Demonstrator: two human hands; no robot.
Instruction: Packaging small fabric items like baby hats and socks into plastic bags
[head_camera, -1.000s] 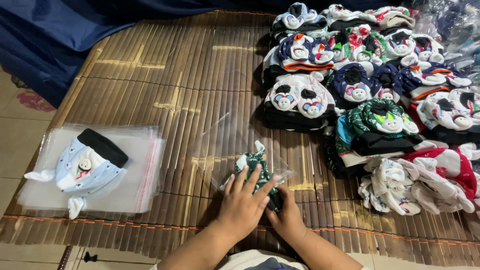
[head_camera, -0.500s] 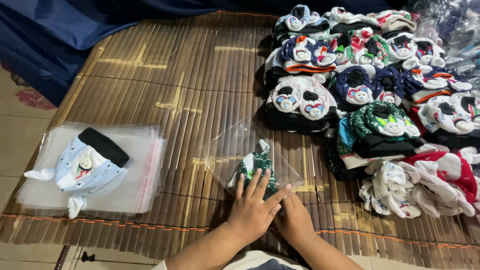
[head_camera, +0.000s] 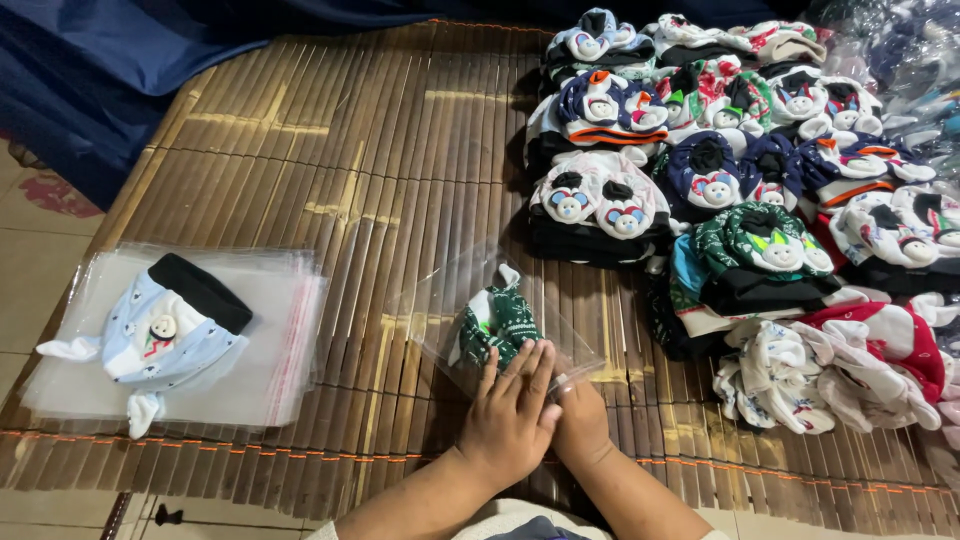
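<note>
I see a small green hat (head_camera: 497, 322) with a white pattern and a white tip, folded inside a clear bag (head_camera: 490, 315). The bag lies on the bamboo mat (head_camera: 330, 150), near its front edge and about midway across.

My left hand (head_camera: 512, 415) lies flat on the near end of the bag, fingers (head_camera: 528, 368) straight and close together, pressing down rather than gripping. The hat sits just beyond those fingertips, touching or nearly touching them through the plastic. My right hand (head_camera: 580, 425) is tucked beside and partly under the left one at the bag's near right corner; I cannot tell how its fingers are set or whether they pinch the plastic.

To the left, well apart, a stack of clear bags (head_camera: 270, 340) lies flat and rectangular, with a pale blue hat (head_camera: 165, 330) with a black band on top. On the right, a pile of hats (head_camera: 740, 180) in white, navy, green and red covers the mat, each with a small round bear-like face. At the far right corner lies crumpled clear plastic (head_camera: 900, 50).
</note>
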